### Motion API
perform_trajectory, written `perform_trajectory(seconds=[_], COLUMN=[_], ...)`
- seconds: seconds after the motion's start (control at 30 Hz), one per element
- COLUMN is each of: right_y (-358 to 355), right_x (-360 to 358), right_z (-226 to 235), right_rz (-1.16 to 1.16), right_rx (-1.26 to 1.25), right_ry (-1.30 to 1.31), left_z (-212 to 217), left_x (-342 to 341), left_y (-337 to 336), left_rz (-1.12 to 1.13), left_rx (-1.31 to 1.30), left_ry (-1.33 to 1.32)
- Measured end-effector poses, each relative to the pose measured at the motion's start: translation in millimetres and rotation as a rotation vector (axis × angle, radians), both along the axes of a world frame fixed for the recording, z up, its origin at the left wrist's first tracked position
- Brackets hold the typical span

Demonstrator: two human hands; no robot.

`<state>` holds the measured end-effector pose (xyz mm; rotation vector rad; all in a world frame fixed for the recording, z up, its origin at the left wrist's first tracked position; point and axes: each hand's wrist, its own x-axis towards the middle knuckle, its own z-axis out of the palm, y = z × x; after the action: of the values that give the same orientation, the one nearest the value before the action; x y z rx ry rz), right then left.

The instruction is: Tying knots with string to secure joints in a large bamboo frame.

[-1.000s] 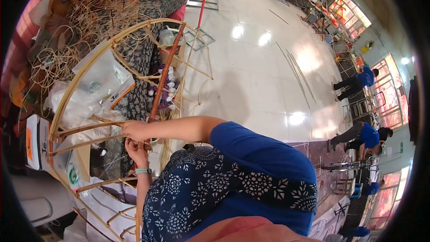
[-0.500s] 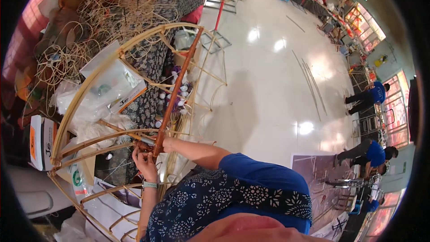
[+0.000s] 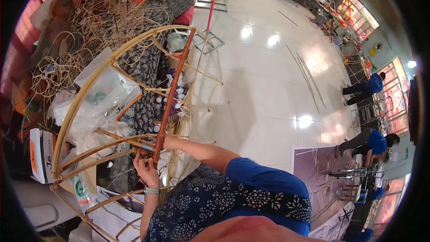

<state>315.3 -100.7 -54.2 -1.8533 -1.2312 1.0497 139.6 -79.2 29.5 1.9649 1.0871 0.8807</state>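
Observation:
A large curved frame of bamboo strips [image 3: 85, 101] stands before me, joined to a straight reddish-brown pole [image 3: 174, 90]. My left hand [image 3: 147, 171], with a pale-banded watch at its wrist, is at the pole's lower end. Its fingers are bent together against a dark reddish-brown bundle [image 3: 142, 152] at the joint; what they pinch is too small to tell. My right hand [image 3: 167, 141] reaches to the pole's far side just above, its fingers mostly hidden behind it. A short grey rod-like piece [image 3: 144, 146] lies across the joint between the hands.
A patterned cloth-covered table [image 3: 154, 58] at left holds tangled thin strips [image 3: 107, 36], plastic bags [image 3: 85, 112] and a white-and-orange box [image 3: 41, 154]. Long thin sticks [image 3: 307, 78] lie on the shiny floor. People in blue shirts [image 3: 376, 141] work at far right.
The view has shifted slightly, so the floor and surroundings sit a little further left. Both hands stay at the same joint of the frame.

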Motion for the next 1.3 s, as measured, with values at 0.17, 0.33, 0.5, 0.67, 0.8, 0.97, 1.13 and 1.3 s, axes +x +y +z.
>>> perform_trajectory(seconds=[0.17, 0.33, 0.5, 0.67, 0.8, 0.97, 1.13, 1.3], right_y=[20.4, 21.5, 25.5, 30.8, 39.8, 47.5, 51.4, 44.3], right_x=[-25.7, -35.5, -48.7, -61.8, -67.7, -67.5, -71.9, -65.7], right_z=[-51.5, -68.6, -47.5, -18.4, -9.4, -15.4, -32.3, -66.0], right_rz=[-0.204, -0.325, -0.205, 0.004, 0.042, 0.012, -0.127, -0.608], right_rx=[-0.109, -0.237, -0.11, 0.079, -0.061, -0.021, 0.002, -0.01], right_ry=[1.384, 1.66, 1.718, 1.774, 1.85, 1.836, 1.777, 1.447], left_z=[5.0, 6.3, 4.2, -5.6, -16.2, -14.7, -1.3, 1.6], left_x=[0.8, 2.2, 1.9, -2.7, -5.5, -7.2, -0.7, 1.0], left_y=[-3.8, -4.6, -2.7, 1.0, 5.0, 7.2, -0.2, 1.2], left_rz=[0.01, -0.02, -0.021, -0.043, -0.067, -0.079, -0.035, -0.058], left_rx=[0.135, 0.23, 0.157, 0.184, 0.176, 0.075, -0.059, 0.146], left_ry=[0.124, 0.117, 0.082, 0.121, 0.094, 0.089, -0.004, 0.068])
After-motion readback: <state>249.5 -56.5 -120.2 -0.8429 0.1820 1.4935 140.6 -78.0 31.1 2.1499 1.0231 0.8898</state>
